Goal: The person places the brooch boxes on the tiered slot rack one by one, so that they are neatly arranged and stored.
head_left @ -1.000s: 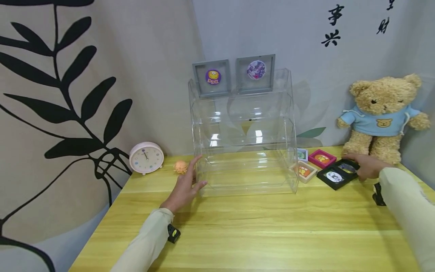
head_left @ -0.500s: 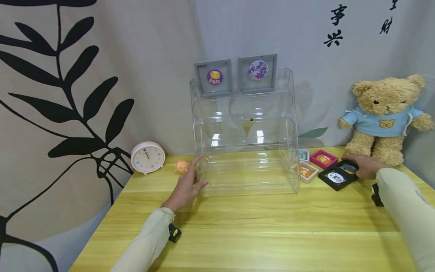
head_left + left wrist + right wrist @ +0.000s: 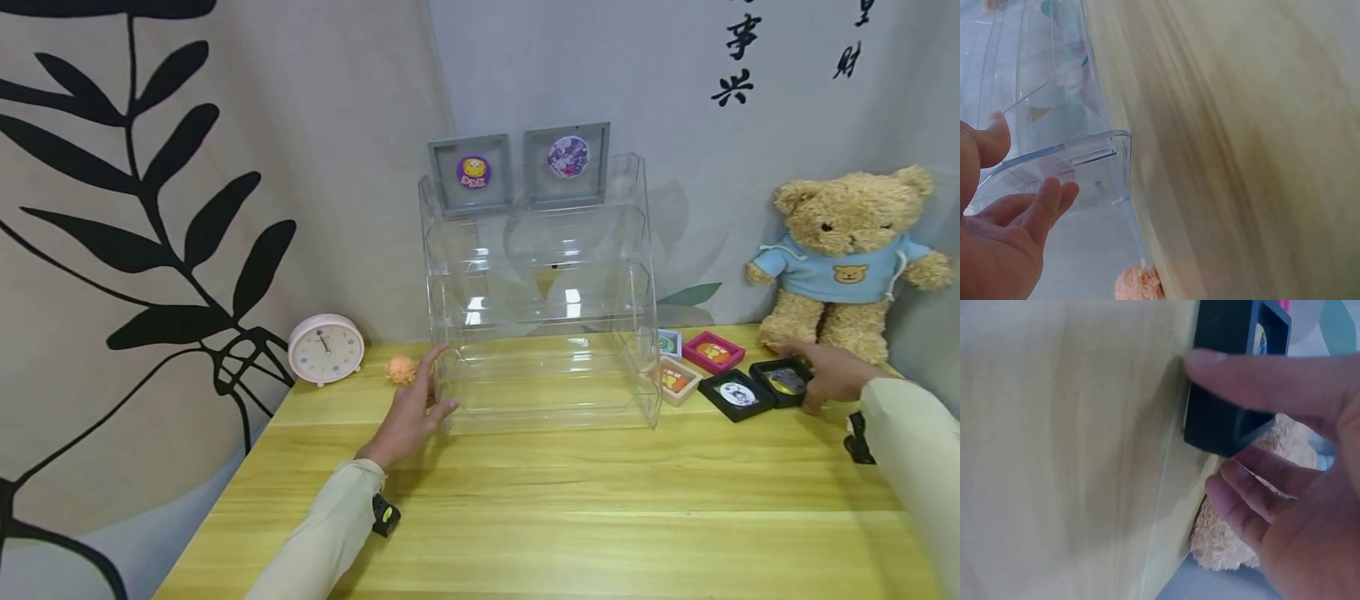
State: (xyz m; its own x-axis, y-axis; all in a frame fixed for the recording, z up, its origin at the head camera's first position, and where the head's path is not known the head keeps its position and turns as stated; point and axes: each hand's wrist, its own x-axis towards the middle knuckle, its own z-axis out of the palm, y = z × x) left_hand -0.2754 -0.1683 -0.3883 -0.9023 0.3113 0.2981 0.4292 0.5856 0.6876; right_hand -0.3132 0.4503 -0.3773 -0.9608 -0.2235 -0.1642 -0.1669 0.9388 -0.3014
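Note:
A clear acrylic tiered display rack stands mid-table. My left hand is at its left side panel, relaxed fingers against the outside and the thumb spread out by the front edge; the left wrist view shows the panel between them. On the right, my right hand pinches a small black square frame with a dark picture and yellow inside, thumb on the near side. Just left of it lies another black frame with a white round badge.
Beside the rack lie a beige frame, a magenta frame and a pale frame. Two grey frames stand on its top tier. A teddy bear, pink clock and peach ball stand at the back.
My right hand has moved right with the black frame it pinches, which has swung round and shifted away from its overlap with the other black frame. My left hand has stayed in place.

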